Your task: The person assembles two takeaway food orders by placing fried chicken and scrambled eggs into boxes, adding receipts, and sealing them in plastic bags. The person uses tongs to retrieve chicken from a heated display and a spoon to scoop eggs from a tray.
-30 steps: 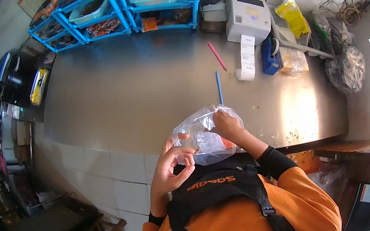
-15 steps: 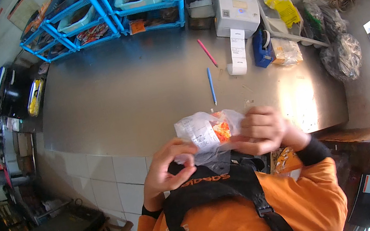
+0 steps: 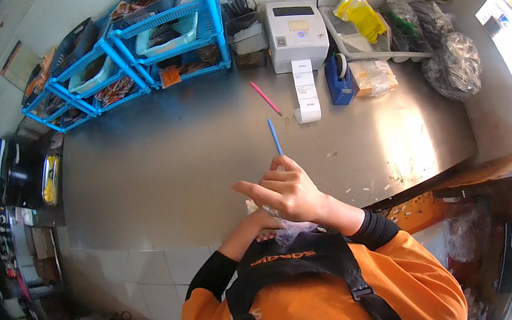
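My right hand [image 3: 291, 191] crosses over my left in front of my chest. One of its fingers stretches out to the left and the others are curled, with clear plastic at its underside. Beneath it lies my left hand [image 3: 265, 220], its fingers mostly hidden, apparently closed on the same clear plastic bag [image 3: 294, 229]. Part of the bag hangs against my black apron; the orange contents and printed label are largely covered. A blue pen [image 3: 274, 135] lies on the steel table [image 3: 158, 175], its near end beside my right hand's curled fingers.
Beyond the pink pen [image 3: 265, 97] stands a white label printer [image 3: 296, 33] with a paper strip hanging out. A blue tape dispenser [image 3: 340, 85] sits beside it. Blue racks [image 3: 179, 55] fill the back left, and bundled plastic bags [image 3: 452, 68] lie at the right.
My right hand has moved left over my left hand, which has shifted right beneath it. The bag, held up between both hands before, is now mostly covered. The view has shifted slightly.
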`<state>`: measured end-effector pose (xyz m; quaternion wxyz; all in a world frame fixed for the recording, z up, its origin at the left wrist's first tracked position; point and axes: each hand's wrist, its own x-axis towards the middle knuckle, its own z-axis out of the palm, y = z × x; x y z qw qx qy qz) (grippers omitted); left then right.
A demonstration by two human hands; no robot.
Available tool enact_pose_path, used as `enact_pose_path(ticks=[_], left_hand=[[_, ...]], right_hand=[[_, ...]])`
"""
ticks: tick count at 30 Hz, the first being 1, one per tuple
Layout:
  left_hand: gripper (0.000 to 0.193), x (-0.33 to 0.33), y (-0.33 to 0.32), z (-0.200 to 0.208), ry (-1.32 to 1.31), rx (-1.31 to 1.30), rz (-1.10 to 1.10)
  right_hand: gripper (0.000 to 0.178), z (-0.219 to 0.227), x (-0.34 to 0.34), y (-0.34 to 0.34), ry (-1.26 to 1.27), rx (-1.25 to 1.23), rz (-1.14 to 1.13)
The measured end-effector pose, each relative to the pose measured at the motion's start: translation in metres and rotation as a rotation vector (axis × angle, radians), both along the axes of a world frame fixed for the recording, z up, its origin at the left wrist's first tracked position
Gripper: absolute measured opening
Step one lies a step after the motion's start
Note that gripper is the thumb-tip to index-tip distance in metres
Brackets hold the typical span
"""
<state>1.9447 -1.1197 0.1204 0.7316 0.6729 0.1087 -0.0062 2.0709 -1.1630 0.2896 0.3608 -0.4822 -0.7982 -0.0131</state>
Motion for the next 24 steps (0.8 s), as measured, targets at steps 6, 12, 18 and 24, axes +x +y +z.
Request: enact_pose_path(ticks=[6, 12, 18, 24], left_hand=[[0.051, 0.010, -0.024, -0.061, -0.035, -0.055, 0.150], [0.033, 0.018, -0.026, -0.068, 0.068, -0.084, 0.264], [0.026, 0.025, -0.042, -0.028, -0.096, 0.649, 0.502], [0.016, 0.016, 0.000, 0.007, -0.381, 1.048, 0.116]], right_hand=[[0.063, 0.021, 0.056, -0.029, 0.219, -0.559, -0.136], [0.109, -0.056, 0.064, -0.037, 0.484, -0.850, -0.113], [0.023, -0.181, 0.026, -0.029, 1.356, -0.633, -0.602], [0.028, -0.189, 0.065, -0.009, 0.591, -0.391, -0.462]])
